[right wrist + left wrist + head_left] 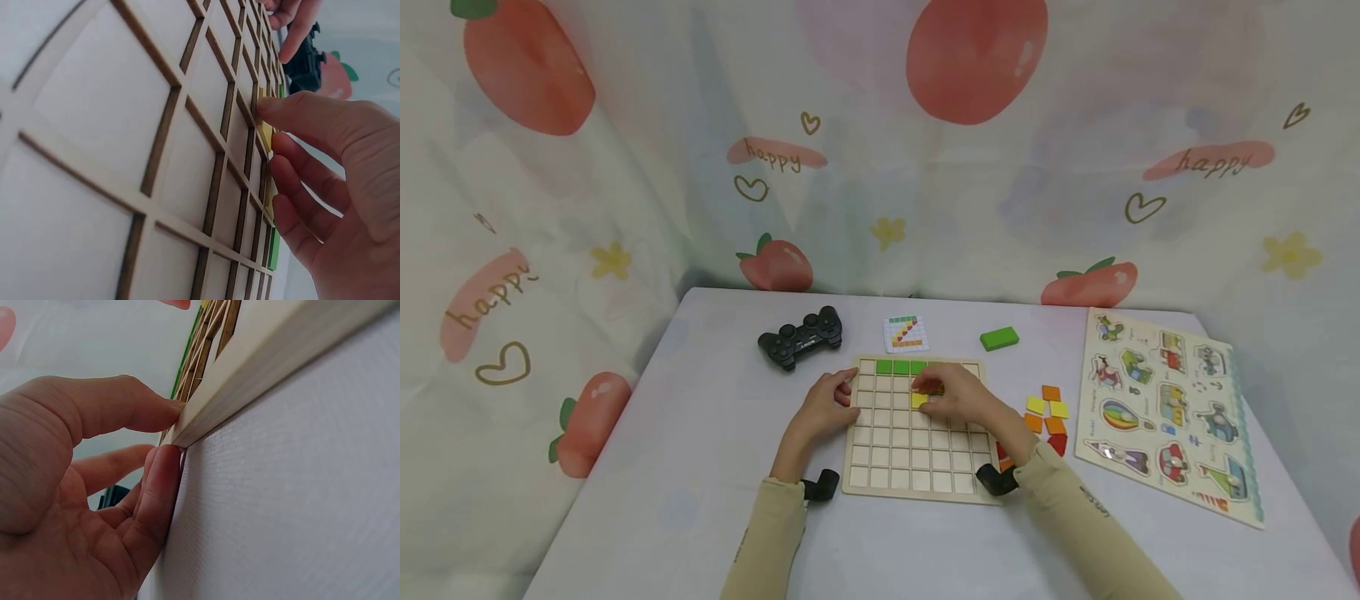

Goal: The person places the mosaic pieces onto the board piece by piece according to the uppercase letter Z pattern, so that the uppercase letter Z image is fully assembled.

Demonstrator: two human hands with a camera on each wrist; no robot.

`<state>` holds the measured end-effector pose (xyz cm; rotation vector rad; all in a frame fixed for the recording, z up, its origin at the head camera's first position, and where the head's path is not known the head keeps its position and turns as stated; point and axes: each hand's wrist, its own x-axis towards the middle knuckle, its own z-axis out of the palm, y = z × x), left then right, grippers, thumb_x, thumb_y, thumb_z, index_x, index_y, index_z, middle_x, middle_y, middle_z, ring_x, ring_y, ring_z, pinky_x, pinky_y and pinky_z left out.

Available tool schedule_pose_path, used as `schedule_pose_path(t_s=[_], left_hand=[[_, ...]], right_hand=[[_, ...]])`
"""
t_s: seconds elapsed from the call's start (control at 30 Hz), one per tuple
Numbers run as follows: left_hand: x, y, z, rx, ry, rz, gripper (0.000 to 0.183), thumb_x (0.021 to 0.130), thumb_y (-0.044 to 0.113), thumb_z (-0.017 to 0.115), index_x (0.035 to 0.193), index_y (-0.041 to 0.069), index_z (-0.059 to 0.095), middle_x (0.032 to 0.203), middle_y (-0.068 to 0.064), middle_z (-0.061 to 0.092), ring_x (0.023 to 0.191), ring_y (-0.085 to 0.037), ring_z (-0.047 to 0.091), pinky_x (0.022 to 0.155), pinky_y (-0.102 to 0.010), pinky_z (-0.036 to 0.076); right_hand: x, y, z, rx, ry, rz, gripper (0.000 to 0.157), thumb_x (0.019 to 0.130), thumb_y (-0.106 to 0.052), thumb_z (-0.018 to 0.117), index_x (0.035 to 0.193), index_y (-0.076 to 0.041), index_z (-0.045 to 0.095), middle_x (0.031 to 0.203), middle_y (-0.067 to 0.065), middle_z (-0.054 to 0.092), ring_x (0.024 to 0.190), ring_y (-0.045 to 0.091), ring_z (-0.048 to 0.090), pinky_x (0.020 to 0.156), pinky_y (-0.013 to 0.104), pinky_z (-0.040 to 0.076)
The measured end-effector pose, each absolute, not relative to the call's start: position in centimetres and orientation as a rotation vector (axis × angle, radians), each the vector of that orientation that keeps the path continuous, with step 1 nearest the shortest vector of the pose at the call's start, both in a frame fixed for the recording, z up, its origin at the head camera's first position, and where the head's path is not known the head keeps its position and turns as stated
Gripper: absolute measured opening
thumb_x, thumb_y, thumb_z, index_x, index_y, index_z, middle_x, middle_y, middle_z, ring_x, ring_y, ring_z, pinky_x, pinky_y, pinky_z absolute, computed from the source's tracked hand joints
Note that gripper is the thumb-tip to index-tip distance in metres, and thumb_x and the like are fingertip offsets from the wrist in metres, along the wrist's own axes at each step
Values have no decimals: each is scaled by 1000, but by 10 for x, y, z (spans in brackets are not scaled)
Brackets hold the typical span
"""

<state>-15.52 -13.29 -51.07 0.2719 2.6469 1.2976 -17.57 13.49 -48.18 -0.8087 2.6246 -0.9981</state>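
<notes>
A wooden grid board (917, 493) lies flat on the table, with green square tiles (892, 367) in its far row. My left hand (822, 408) grips the board's left edge; in the left wrist view the thumb (144, 409) rests on top of the frame and the fingers lie against its side. Over the upper part of the grid, my right hand (958, 396) pinches a yellow square tile (919, 402). The right wrist view shows the thumb on this yellow tile (267, 128), the fingertips close opposite, and another yellow piece (270, 190) in the grid beyond.
Loose orange, yellow and red tiles (1058, 409) lie right of the board. Behind it are a black game controller (801, 337), a small pattern card (906, 334) and a green block (999, 338). A picture puzzle board (1165, 417) lies at the right.
</notes>
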Motion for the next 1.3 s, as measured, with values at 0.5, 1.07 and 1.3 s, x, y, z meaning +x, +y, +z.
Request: schedule_pose_path(t_s=[0.5, 1.07, 1.3], left_hand=[[-155, -129, -508, 230, 2640, 1295, 68, 77, 3, 78, 140, 3, 53, 96, -6, 52, 81, -15, 52, 73, -30, 42], [-154, -131, -505, 256, 2630, 1317, 68, 76, 2, 76, 140, 3, 53, 96, -6, 52, 82, -16, 53, 73, -30, 42], [-154, -131, -507, 237, 2636, 1314, 67, 76, 1, 76, 140, 3, 53, 96, -6, 52, 82, -17, 53, 74, -30, 42]], right_hand=[[-174, 192, -475, -658, 2810, -971, 16, 87, -10, 71, 102, -3, 72, 95, 4, 66, 86, 20, 59, 79, 39, 51], [-150, 288, -467, -498, 2801, -820, 29, 83, -10, 77, 109, -1, 70, 101, 8, 66, 92, 26, 58, 84, 47, 50], [-147, 289, -469, -479, 2805, -811, 28, 84, -11, 77, 109, -3, 70, 103, 9, 66, 92, 27, 57, 85, 47, 50]])
